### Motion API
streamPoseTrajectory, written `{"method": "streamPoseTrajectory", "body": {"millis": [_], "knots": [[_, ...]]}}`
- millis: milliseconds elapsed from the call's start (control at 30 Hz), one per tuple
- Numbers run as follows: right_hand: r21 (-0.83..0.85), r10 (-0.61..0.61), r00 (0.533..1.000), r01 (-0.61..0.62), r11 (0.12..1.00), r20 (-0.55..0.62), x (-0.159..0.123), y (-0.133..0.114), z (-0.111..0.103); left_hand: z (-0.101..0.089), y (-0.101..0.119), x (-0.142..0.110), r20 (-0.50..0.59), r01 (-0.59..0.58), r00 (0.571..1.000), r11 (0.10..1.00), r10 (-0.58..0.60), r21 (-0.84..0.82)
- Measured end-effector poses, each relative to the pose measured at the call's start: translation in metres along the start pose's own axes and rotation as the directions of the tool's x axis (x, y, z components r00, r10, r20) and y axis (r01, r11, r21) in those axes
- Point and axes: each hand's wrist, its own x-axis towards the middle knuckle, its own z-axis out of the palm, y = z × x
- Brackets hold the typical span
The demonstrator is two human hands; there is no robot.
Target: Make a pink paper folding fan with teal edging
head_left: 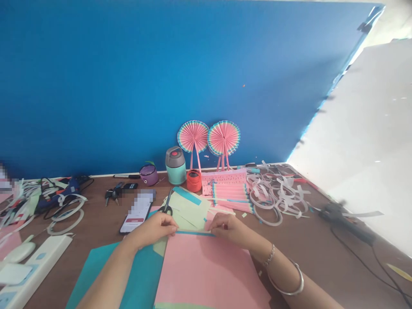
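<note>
A large pink sheet of paper [209, 268] lies before me, with a blue strip [196, 233] along its far edge. At the left end of that edge, my left hand [157, 227] is closed, thumb and fingertips pinching the paper. My right hand [229, 228] pinches the same edge toward its right end. A teal sheet [96, 274] lies under my left forearm. Just beyond my hands are a pale green sheet [183, 208] with a blue strip on it, and dark-handled scissors [166, 208]. A green edge shows below the pink sheet's near side.
Two pink pleated paper fans [223, 138] lean on the blue wall. Pleated pink strips [230, 192], a red tape roll [194, 181], a teal-grey jar [176, 169] and curled white strips [283, 193] line the back. A phone [137, 214] and power strip [38, 268] are left; a glue gun [343, 223] is right.
</note>
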Motion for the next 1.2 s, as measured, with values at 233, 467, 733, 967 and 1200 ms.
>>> {"method": "streamPoseTrajectory", "body": {"millis": [233, 467, 733, 967, 1200], "knots": [[0.028, 0.092, 0.996, -0.092, 0.995, 0.004, -0.001, -0.003, 0.004, -0.004, 0.001, 0.001, -0.116, 0.093, 0.989, 0.995, -0.088, 0.037], [-0.011, 0.104, 0.995, -0.104, 0.995, 0.011, 0.0, -0.004, 0.005, -0.006, 0.002, -0.004, -0.088, 0.165, 0.983, 0.984, -0.158, 0.07], [-0.074, 0.09, 0.996, -0.09, 0.993, -0.005, -0.001, 0.002, 0.011, 0.004, -0.013, -0.002, -0.096, 0.159, 0.982, 0.987, -0.159, -0.008], [-0.105, 0.12, 0.993, -0.119, 0.987, 0.002, -0.001, -0.001, 0.011, 0.008, -0.018, 0.002, -0.146, 0.162, 0.978, 0.984, -0.15, 0.071], [-0.14, 0.134, 0.991, -0.134, 0.981, -0.007, 0.0, -0.003, 0.014, 0.011, -0.013, 0.001, -0.217, 0.193, 0.964, 0.968, -0.156, 0.158]]}}
